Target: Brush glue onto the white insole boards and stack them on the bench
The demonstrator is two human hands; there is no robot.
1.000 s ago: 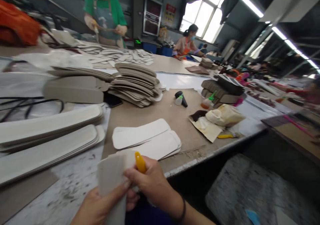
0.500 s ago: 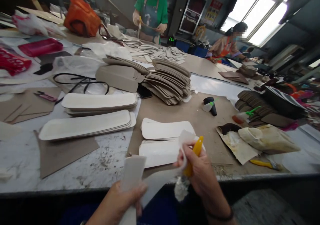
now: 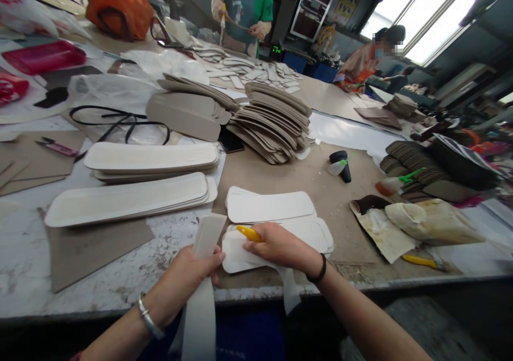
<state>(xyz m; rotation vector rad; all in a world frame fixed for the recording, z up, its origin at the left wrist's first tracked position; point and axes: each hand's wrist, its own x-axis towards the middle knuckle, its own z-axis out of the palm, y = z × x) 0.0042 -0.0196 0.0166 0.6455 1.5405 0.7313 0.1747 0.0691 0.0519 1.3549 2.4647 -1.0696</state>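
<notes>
My left hand (image 3: 194, 270) is closed around a bundle of long white strips (image 3: 200, 321), which stick up above the thumb and hang below the table edge. My right hand (image 3: 278, 246) grips a brush with a yellow handle (image 3: 248, 233); its bristles are hidden now. From beneath that hand a loose white strip (image 3: 290, 289) dangles over the edge. The right hand is over the nearer stack of white rounded panels (image 3: 312, 235), and I cannot tell whether it touches them. Just behind lies another stack of white panels (image 3: 270, 206).
Long cream panels (image 3: 128, 200) are stacked at left, near pink-handled snips (image 3: 58, 147). Grey-brown panels (image 3: 272, 123) are piled behind. On the right are a stained cloth bundle (image 3: 436, 222), another yellow brush (image 3: 420, 261) and a small bottle (image 3: 390, 186). Two people work across the table.
My right hand has moved left and turned over, so the brush handle now points left over the nearer panels. The strip it held up now hangs down. My left hand keeps its bundle.
</notes>
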